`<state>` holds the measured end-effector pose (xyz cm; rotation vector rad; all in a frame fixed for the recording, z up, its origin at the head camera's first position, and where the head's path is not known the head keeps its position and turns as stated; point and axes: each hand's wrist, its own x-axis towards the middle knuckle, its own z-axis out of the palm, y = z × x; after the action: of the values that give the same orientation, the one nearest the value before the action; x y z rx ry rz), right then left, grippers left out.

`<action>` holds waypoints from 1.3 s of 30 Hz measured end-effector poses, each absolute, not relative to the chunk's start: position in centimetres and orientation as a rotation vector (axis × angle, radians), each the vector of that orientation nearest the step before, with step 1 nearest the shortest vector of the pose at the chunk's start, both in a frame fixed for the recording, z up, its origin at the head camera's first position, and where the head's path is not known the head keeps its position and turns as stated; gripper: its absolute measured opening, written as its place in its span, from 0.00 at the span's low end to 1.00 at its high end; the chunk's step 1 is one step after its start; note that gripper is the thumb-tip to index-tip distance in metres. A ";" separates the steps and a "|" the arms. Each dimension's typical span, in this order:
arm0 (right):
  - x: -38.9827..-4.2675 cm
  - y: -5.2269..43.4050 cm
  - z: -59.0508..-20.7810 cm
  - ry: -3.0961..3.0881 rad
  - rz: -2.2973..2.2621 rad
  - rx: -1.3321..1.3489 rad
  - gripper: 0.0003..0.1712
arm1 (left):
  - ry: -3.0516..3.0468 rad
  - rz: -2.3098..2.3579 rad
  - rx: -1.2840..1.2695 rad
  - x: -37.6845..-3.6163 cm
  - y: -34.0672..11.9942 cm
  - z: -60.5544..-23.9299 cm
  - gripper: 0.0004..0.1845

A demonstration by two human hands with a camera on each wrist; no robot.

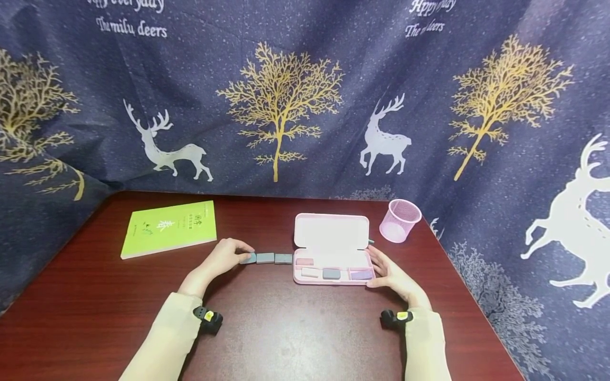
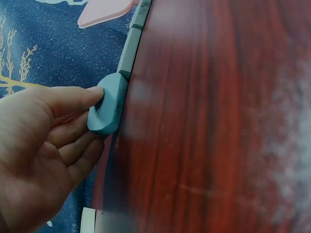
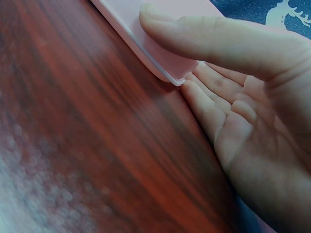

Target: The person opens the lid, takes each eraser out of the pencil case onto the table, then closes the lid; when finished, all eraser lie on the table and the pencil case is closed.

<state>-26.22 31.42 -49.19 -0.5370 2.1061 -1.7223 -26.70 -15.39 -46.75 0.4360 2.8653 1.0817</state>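
From the head camera, the person sits at a dark red table [image 1: 295,328] with a pink case [image 1: 332,248] lying open in front of them, its lid tipped back. The left hand [image 1: 227,256] has its fingers curled round a blue-grey eraser [image 1: 248,258], the nearest of a short row; two more erasers [image 1: 274,258] lie beyond it, and the row runs left to right straight toward the case's left end. So the held eraser sits at the far left of the line, with the case to its right and the left hand plainly the nearer one. The right hand [image 1: 388,271] rests against the right end of the case, fingers mostly straight, holding nothing. A few small blocks [image 1: 320,272] already lie in the case's tray. A green book [image 1: 169,228] lies off to the left, and a pink mesh cup [image 1: 400,219] stands behind the case to the right.

The left wrist camera shows the left hand [image 2: 43,145] pinching the eraser [image 2: 108,110], fingertips on its flat face, while its edge touches the table [image 2: 218,126]. The other erasers [image 2: 130,48] trail away end to end toward the case [image 2: 104,10].

The right wrist camera shows the right hand [image 3: 243,107] open, thumb laid along the side of the case [image 3: 160,53], fingertips just touching its corner on the table [image 3: 87,145].
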 end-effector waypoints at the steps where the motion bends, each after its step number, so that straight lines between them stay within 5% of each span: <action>1: -26.2 31.4 -49.2 2.110 -1.718 -0.538 0.60 | 2.871 1.074 0.437 -26.7 -15.4 -46.7 0.10; 39: -26.3 31.4 -49.2 2.113 -1.714 -0.543 0.60 | 2.969 1.054 0.562 -26.8 -14.1 -46.7 0.13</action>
<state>-26.25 31.44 -49.20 -0.5425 2.1133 -1.7140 -26.83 -14.14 -46.71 0.5620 2.9686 1.0536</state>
